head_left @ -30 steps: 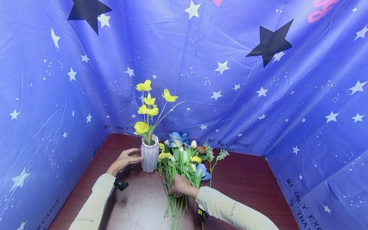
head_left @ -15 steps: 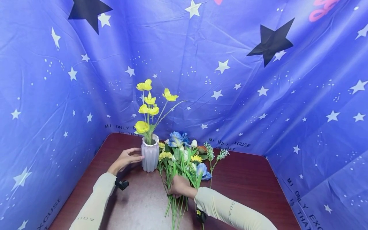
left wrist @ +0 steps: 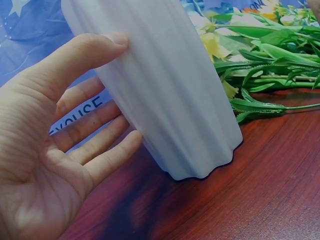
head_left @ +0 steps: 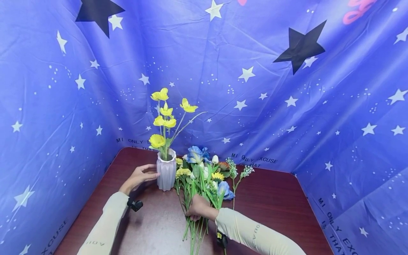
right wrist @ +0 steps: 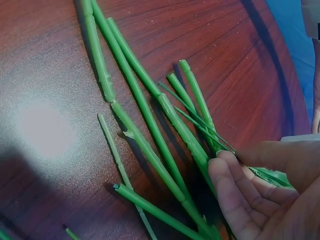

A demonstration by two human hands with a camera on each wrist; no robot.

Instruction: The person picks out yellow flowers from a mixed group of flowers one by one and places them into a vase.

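The left hand (head_left: 139, 176) lies open against the ribbed white ceramic vase (head_left: 166, 171), fingers straight and spread; the left wrist view shows the thumb (left wrist: 95, 50) pressed high on the vase's wall and the other fingers (left wrist: 107, 160) reaching toward its lower side, not wrapped round it. The vase stands upright on the dark red-brown wooden table (head_left: 271, 198), just to the right of that hand, and holds a tall spray of yellow artificial flowers (head_left: 164, 117) that rises well above the hand.

The right hand (head_left: 197, 207) rests on a loose bundle of mixed artificial flowers (head_left: 207, 175) lying flat on the table, blue, yellow and white heads pointing away from the person. Its fingers are curled down over the green plastic stems (right wrist: 150, 130); the right wrist view shows the fingertips (right wrist: 225, 172) bent onto a few stems near their cut ends, with other stems fanned out free on the wood just beyond the fingers. How many stems are actually gripped cannot be told.

The bundle lies between the two hands and nearer the right one, its heads just beside the vase's base. The two hands are well apart, the vase on the far left side of the bundle

A blue star-printed fabric backdrop (head_left: 287, 106) encloses the table behind both hands
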